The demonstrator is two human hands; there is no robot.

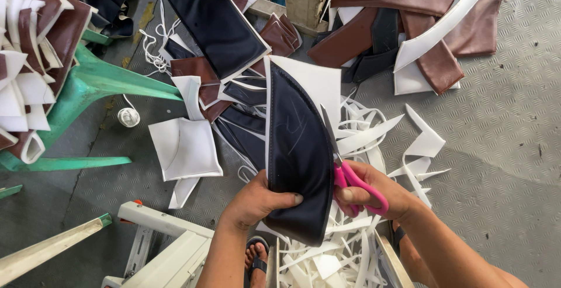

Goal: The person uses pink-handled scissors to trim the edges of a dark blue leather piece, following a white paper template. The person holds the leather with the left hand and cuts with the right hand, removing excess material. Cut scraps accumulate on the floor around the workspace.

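Your left hand [257, 197] grips the dark navy panel [298, 153] above the white offcut pile [350, 253]; your right hand [374, 191] holds pink scissors [345, 168] at its right edge. Keep the panel taut, following the white border closely.

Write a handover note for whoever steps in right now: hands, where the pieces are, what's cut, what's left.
Left hand: grips the lower edge of the dark navy curved piece, holding it up over the floor.
Right hand: holds the pink-handled scissors, blades running up the piece's right edge, where a white margin shows.
Done: a heap of white trimmed strips lies under and to the right of the hands.
Left: the white margin at the top of the piece in hand is uncut. More navy pieces and brown pieces lie on the floor ahead; whether they are trimmed cannot be told.
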